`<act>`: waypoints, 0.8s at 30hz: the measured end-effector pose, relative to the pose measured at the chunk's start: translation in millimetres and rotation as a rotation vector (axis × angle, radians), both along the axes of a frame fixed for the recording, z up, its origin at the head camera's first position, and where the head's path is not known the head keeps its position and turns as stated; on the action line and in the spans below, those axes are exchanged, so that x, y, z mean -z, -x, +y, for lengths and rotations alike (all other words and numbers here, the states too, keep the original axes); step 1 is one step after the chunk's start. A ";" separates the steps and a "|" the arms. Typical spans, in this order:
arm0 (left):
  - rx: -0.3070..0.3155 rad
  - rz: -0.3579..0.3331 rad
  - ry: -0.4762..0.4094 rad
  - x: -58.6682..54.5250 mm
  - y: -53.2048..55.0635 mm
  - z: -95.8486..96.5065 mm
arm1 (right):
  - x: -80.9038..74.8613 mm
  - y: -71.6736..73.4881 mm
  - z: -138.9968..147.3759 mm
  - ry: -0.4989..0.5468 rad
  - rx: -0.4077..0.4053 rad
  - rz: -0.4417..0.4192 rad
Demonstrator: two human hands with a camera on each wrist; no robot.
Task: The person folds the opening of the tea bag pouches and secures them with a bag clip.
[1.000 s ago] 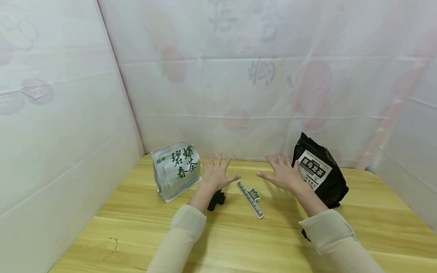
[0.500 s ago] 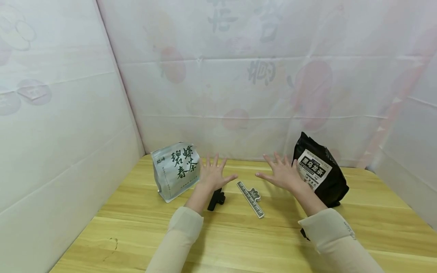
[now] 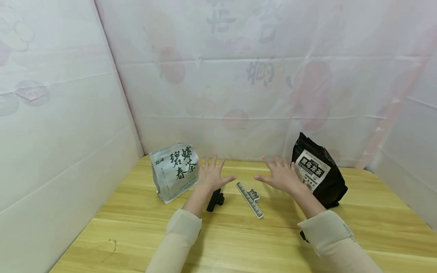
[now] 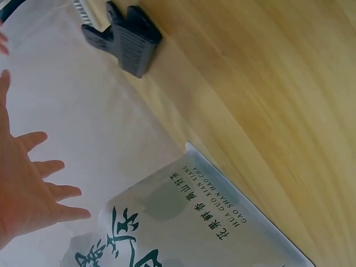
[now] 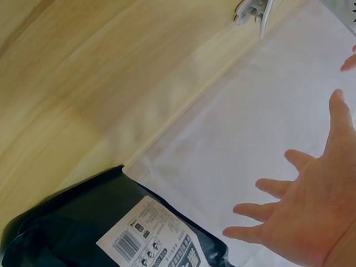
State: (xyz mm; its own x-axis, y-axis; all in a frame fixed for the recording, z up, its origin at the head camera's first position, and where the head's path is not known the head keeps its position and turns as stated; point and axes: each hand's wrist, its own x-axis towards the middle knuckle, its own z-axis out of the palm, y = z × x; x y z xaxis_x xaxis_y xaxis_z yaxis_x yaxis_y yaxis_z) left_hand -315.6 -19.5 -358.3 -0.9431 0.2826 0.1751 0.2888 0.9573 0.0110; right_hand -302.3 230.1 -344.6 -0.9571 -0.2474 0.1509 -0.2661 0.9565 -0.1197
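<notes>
My left hand [image 3: 210, 178] hovers over the table with its fingers spread and holds nothing. Beside it stands a silver tea bag [image 3: 174, 174] with dark green lettering; the black clip [image 3: 215, 200] lies just below the wrist. Also spread and without anything in it, my right hand [image 3: 284, 178] overlaps the left edge of a black tea bag [image 3: 332, 185] with a white label. A long clip with a piano-key pattern [image 3: 250, 201] lies between the hands. In the left wrist view the black clip [image 4: 133, 41] shows larger, and the right wrist view shows the black bag [image 5: 61, 228].
The wooden table [image 3: 136, 235] ends at a pale printed cloth wall [image 3: 218, 94] at the back. Another cloth wall [image 3: 61, 144] stands at the left. A small black object [image 3: 304, 236] shows partly from behind the right sleeve [image 3: 326, 231].
My left hand has shifted slightly left, and the right hand also a little left. The bags and clips rest where they were.
</notes>
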 end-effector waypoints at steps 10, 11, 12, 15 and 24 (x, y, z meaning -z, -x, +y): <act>-0.041 0.092 -0.173 -20.2 -19.7 -12.7 | 3.8 2.1 -25.2 0.154 -0.131 -0.004; -0.040 0.096 -0.199 -22.4 -22.1 -14.6 | 3.8 1.9 -29.0 0.172 -0.146 -0.007; -0.038 0.096 -0.230 -24.4 -24.6 -16.7 | 4.0 1.8 -32.7 0.188 -0.155 -0.011; -0.032 0.096 -0.296 -29.5 -32.4 -23.9 | 4.4 -0.1 -44.1 0.226 -0.176 -0.019; -0.072 0.114 -0.450 -38.9 -55.6 -50.7 | 7.3 -5.4 -77.6 0.370 -0.184 -0.064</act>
